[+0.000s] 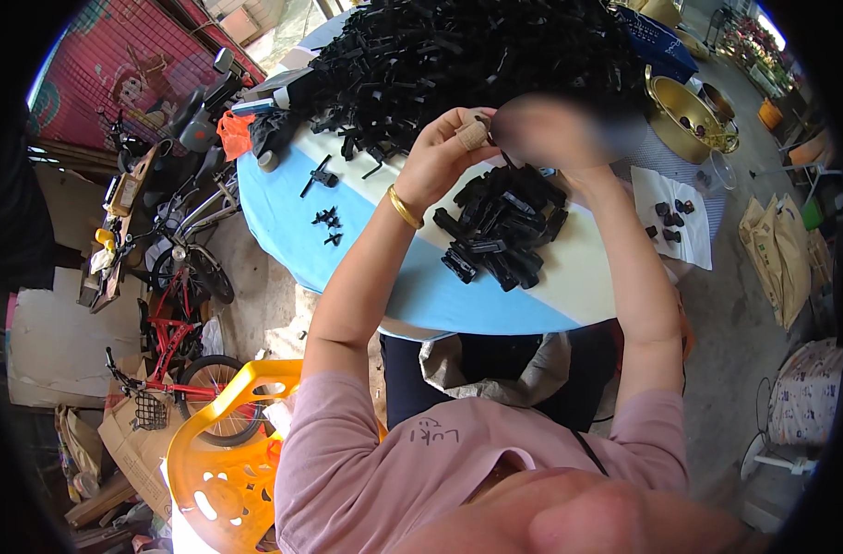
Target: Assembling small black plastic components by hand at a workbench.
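Both my hands are raised over the round table, between a large heap of black plastic parts (467, 55) and a smaller pile of black plastic pieces (504, 222). My left hand (440, 152), with tan tape round a finger and a gold bangle at the wrist, has its fingers closed in a pinch. A small black plastic part (493, 131) shows at its fingertips. Close on the right is my right hand (569, 138); its fingers are smeared by blur, so what they hold is hidden. Loose black parts (321, 175) and several tiny black bits (327, 218) lie to the left.
The tablecloth (287, 217) is blue and cream. At right, a white paper (693, 249) bears several small dark pieces, near a gold-coloured pot (670, 115) and a blue basket (657, 46). A yellow plastic chair (200, 443) and a red bicycle (167, 342) stand at left.
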Demonstrator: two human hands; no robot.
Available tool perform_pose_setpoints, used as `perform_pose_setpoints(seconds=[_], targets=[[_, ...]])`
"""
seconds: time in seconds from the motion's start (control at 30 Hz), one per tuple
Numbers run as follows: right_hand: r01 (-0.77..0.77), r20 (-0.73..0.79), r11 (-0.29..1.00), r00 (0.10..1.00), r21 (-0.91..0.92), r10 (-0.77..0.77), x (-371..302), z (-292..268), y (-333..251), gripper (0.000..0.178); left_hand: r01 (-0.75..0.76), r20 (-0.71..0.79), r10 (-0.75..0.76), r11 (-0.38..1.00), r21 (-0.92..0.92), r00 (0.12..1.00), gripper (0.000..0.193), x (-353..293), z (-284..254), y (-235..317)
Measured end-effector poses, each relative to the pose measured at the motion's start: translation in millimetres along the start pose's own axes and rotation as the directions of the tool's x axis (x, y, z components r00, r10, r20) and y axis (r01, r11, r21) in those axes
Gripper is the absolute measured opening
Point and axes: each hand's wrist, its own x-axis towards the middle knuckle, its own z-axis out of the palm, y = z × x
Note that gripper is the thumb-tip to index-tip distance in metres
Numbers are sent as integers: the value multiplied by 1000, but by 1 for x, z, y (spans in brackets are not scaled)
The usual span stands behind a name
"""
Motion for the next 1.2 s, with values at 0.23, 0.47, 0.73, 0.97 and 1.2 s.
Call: perform_pose_setpoints(seconds=[0.23,0.47,0.73,0.97,1.2], targets=[[200,93,975,977,-100,-191,-5,12,-5,21,113,9,-115,988,109,993,15,-5,1,5],[240,64,968,970,-79,-235,-6,17,-5,22,23,20,-32,944,329,999,15,-8,11,13],[178,96,976,981,-125,-167,-12,21,-12,26,-32,-42,52,924,380,998,15,-10,15,9],[277,-13,950,960,-143,-281,-12,26,-4,16,-179,-84,237,883,435,968,17,-8,18,6],[251,41,914,967,-318,-251,-14,23,-11,12,-163,-73,255,787,595,964,28,-12,19,7]])
